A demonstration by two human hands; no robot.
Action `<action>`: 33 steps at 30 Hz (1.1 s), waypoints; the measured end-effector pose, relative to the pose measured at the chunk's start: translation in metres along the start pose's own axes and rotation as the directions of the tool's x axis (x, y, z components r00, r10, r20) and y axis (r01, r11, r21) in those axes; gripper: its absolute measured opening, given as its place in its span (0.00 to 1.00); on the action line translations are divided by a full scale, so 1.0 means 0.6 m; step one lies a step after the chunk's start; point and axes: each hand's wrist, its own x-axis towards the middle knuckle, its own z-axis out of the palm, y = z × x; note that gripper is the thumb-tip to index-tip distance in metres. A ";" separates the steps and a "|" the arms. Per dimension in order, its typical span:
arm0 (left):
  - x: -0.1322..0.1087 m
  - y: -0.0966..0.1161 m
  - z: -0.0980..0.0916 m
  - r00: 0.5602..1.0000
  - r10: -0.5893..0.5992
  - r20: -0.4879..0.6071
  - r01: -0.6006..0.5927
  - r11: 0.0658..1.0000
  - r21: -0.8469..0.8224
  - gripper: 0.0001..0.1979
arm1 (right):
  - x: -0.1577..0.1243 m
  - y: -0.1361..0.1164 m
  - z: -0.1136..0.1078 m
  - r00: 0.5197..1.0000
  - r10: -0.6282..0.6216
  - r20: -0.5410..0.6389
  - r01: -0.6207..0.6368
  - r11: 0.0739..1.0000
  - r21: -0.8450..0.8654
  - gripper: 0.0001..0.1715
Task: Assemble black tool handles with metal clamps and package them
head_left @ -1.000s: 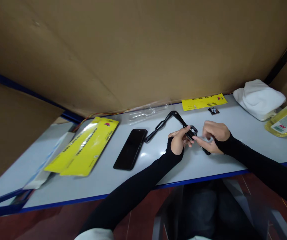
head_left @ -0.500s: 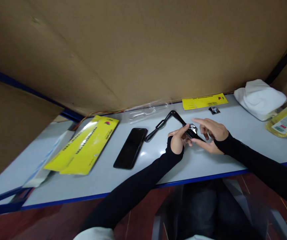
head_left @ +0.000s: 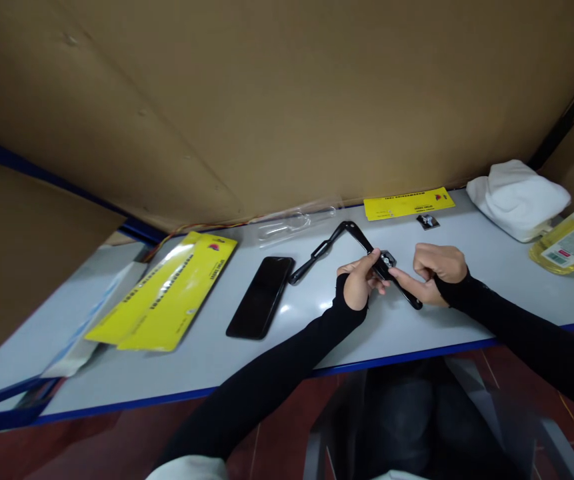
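My left hand (head_left: 359,283) is closed around the middle of a black spokeshave (head_left: 361,239), its thumb on top near a shiny metal blade (head_left: 387,259). The tool's far handle slants down to the right past my fingers. My right hand (head_left: 437,270) has its fingers curled in, while its thumb reaches left to the edge of the blade; whether it presses there I cannot tell. A second black spokeshave body (head_left: 321,250) with an open slot lies on the table to the left, its end close to the held one. Another small metal blade (head_left: 427,221) lies at the back.
A black phone (head_left: 261,297) lies left of my hands. Yellow printed cards (head_left: 177,300) rest farther left, another yellow card (head_left: 409,203) at the back. Clear plastic packaging (head_left: 294,223) lies by the wall. White cloth (head_left: 517,200) and a bottle of yellow liquid (head_left: 571,240) stand right.
My right hand's raised fingers have curled inward, and its thumb has moved up to the blade. More of the held spokeshave's lower handle shows. The left hand keeps its hold.
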 end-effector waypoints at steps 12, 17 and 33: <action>-0.001 0.001 0.000 1.000 0.018 -0.005 -0.018 1.000 -0.010 0.23 | -0.001 0.002 0.003 0.996 0.043 0.083 -0.046 0.999 0.028 0.13; -0.003 0.002 0.002 1.000 0.003 -0.007 -0.002 1.000 0.014 0.23 | -0.001 0.012 0.004 0.992 -0.005 0.126 0.011 0.999 -0.046 0.12; -0.003 0.003 0.003 1.000 0.025 -0.002 -0.025 1.000 -0.006 0.24 | -0.001 0.007 -0.001 0.991 0.008 0.130 -0.016 0.998 0.059 0.16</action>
